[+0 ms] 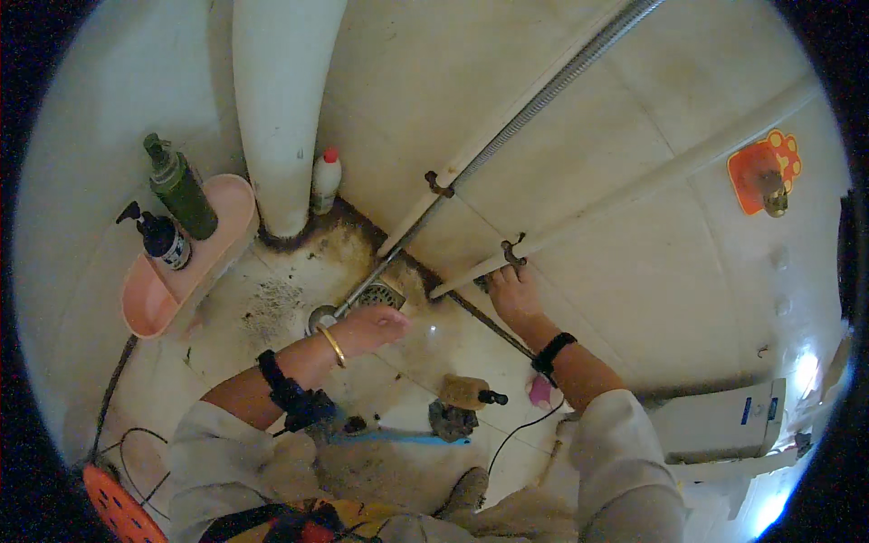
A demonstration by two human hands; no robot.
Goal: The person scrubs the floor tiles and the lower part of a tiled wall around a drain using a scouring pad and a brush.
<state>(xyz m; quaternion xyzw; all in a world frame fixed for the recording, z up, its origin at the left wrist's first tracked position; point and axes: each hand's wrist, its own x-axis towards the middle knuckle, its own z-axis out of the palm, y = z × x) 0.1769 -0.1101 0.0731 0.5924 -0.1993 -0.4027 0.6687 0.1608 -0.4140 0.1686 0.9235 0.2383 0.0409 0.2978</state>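
Note:
My left hand (371,328), with a gold bangle at the wrist, is held over the floor beside a square floor drain (380,296). Its fingers are curled in and nothing shows in them. Against the tiled wall, my right hand (516,297) presses a small dark scrubbing pad (482,282) by the foot of a white pipe (471,274); most of the pad is under the fingers. Just above that hand is a rusty pipe clamp (514,253). A grey corrugated hose (543,104) slants down to a round fitting (322,318) left of the drain.
A pink shelf (237,204) holds a green pump bottle (181,188) and a dark one (161,237). Beside a thick white pipe (276,109) stands a white bottle with a red cap (327,181). A yellowish bottle (464,392) and a pink object (541,392) lie near my feet.

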